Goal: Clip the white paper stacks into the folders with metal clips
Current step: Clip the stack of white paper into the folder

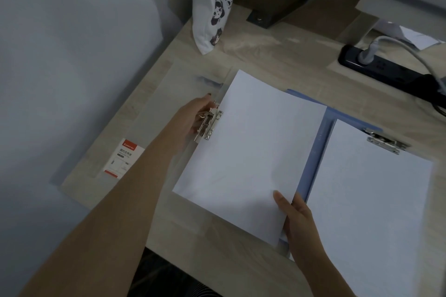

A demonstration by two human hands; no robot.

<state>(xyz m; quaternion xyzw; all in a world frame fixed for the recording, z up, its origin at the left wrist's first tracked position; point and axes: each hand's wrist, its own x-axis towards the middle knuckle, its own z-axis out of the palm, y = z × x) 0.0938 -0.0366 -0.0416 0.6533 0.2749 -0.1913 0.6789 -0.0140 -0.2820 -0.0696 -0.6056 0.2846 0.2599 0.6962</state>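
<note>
A white paper stack lies tilted on an open clear folder at the desk's left. My left hand grips the folder's metal clip at the stack's left edge. My right hand pinches the stack's near right corner, thumb on top. To the right, a blue folder holds a second white paper stack under its own metal clip.
A printed tote bag stands at the back of the wooden desk. A black power strip with a white cable lies back right. The clear folder's red and white label faces the desk's left edge.
</note>
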